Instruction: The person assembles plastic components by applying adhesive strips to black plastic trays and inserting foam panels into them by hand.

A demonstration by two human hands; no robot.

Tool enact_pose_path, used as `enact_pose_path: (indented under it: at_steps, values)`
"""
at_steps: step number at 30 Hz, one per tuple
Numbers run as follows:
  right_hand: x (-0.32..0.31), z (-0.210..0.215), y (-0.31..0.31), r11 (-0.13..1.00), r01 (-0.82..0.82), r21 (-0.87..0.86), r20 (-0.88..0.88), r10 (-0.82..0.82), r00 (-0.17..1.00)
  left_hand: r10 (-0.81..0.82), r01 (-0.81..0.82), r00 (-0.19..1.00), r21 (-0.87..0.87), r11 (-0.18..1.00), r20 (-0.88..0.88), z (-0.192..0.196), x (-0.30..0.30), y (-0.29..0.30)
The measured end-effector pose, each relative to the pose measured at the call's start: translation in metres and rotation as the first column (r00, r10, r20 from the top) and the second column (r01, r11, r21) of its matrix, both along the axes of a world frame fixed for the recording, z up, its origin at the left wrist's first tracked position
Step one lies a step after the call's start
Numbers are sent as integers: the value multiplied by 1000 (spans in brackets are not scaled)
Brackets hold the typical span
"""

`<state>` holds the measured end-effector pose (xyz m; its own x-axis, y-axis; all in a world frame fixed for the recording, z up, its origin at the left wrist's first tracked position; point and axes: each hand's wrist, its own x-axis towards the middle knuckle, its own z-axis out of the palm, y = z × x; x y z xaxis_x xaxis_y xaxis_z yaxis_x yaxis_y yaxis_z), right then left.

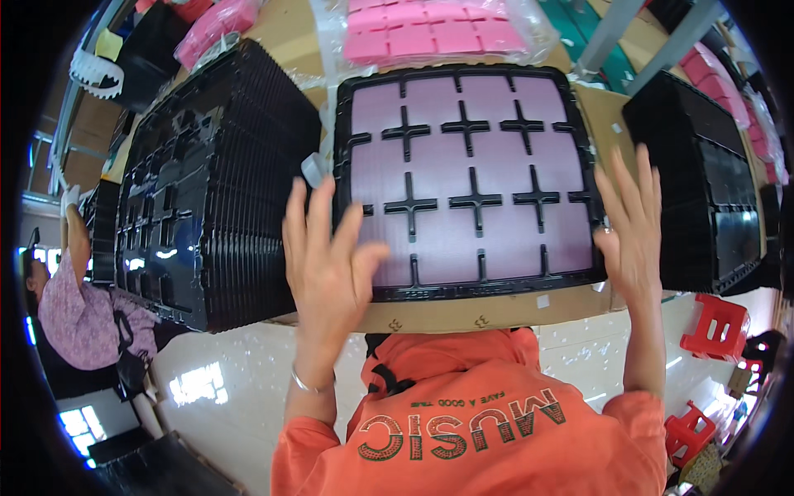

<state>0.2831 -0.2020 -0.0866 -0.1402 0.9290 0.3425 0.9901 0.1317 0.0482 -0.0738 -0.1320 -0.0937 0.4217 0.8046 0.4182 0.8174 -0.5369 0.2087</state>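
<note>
Both hands are spread open, grasping nothing: the left hand (327,252) overlaps the tray (471,178) at its 8 o'clock corner, the right hand (633,223) touches its 3 o'clock edge. A black stack (207,190) stands at the tray's 9 o'clock.

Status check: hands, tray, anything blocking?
Left hand open on the black tray with pink pads, left edge. Right hand open at its right edge. Black tray stacks flank both sides.

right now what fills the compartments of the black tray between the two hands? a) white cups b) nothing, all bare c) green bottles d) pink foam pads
d: the black tray between the left hand and the right hand has its grid of compartments filled with flat pink foam pads, set apart by black cross-shaped dividers.
</note>
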Motion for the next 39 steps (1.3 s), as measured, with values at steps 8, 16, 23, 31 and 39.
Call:
enact_pose_path:
  at_steps: [8,16,23,31,39]
  values:
    - [11,-41,133,999,36,-24,83,-34,996,-4,-49,972,-215,975,-237,-28,42,135]
    - [18,-45,144,983,173,-68,196,-157,968,203,-240,953,-152,959,-224,-50,34,149]
    - [13,-46,146,998,56,-7,115,-55,992,124,-141,965,-57,988,-230,-47,36,142]
    - [5,-51,137,994,106,-11,126,-104,987,235,-273,920,-86,958,-313,-43,43,143]
    - [15,-40,126,974,198,107,152,-212,965,268,-261,947,61,963,-180,-32,39,126]
